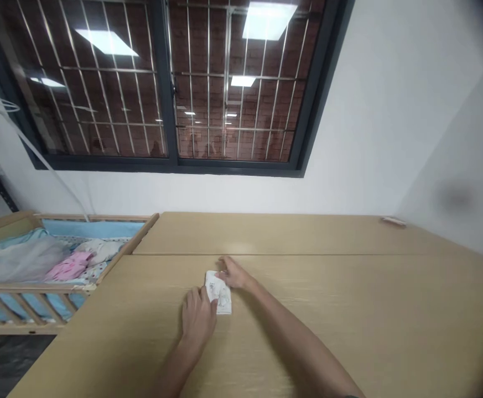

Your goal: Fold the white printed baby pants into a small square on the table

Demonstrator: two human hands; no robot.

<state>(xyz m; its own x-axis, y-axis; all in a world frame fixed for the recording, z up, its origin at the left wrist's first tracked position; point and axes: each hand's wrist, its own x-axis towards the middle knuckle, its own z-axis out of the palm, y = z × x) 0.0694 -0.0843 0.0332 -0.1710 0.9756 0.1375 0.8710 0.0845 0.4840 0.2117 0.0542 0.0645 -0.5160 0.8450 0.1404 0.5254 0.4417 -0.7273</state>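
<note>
A small white folded pad [223, 301] with faint grey print lies on the light wooden tabletop [307, 320], slightly left of the middle. My left hand [197, 315] is curled along its left edge, with the thumb resting on the lower part. From the right, my right hand [232, 272] reaches over the top edge; its thumb is on the pad and its forefinger extends just beyond. Both hands are closed at the pad's edges. The left fingertips are partly hidden, and the print is too small to read.
On the left, a wooden crib [29, 288] with blue lining holds a pink cloth [70, 266] and pale bedding. A small flat object [393, 221] lies at the table's far right. A seam crosses the tabletop behind my hands. A barred window [170, 161] is in the wall beyond.
</note>
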